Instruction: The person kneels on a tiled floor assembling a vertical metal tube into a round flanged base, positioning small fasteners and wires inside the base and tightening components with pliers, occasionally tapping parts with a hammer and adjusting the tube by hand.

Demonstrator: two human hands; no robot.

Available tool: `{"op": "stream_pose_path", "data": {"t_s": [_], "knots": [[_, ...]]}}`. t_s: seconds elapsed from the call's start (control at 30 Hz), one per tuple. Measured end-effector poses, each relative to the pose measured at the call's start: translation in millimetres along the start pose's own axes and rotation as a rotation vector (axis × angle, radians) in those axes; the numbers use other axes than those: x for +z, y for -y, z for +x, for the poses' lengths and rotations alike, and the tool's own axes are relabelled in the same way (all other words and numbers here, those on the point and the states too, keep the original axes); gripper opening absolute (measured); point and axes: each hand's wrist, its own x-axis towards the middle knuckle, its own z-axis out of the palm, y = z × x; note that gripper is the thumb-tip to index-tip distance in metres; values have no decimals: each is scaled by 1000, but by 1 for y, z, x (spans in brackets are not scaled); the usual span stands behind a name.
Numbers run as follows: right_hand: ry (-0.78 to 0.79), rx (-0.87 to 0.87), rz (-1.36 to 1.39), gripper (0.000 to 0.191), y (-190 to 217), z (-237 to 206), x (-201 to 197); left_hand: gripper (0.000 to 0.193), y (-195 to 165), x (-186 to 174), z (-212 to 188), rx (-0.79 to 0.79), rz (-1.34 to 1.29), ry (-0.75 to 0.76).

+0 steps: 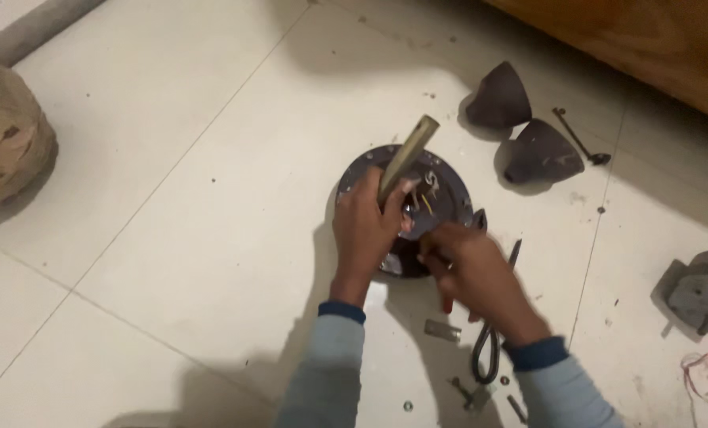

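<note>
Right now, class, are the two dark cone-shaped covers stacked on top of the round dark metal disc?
No, the two dark cone-shaped covers lie on the pale tiled floor, beside the round dark metal disc under the hands.

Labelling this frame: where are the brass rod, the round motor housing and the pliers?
brass rod (408, 152), head view, mid-shaft.
round motor housing (449, 186), head view, upper right face.
pliers (487, 354), head view, handle loop.

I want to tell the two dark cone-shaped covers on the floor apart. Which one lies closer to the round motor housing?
The lower cone cover, right of the round motor housing; the other cone cover lies farther up, toward the wooden furniture.
</note>
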Motion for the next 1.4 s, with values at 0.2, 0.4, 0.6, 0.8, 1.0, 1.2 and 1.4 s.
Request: {"op": "stream_pose_path", "data": {"t_s": [0.2,0.4,0.6,0.8,1.0,1.2,1.4], "knots": [[-380,-195,48,26,2,35,-21,27,15,4,2,128,135,-67],[-405,-308,-78,23,0,32,-15,28,20,7,3,79,101,-53],[-145,-111,123,16,-17,48,-29,29,17,4,0,41,7,-14],[5,-335,-98,15,-15,64,-46,29,21,2,2,287,199,-123],[-127,-576,-608,21,-18,52,-32,29,33,2,1,60,48,8],[-249,-209,-667,35,-10,19,8,27,33,12,-3,84,100,-59],[-398,-44,-293,18,-11,4,30,30,28,17,-4,165,152,-111]]}}
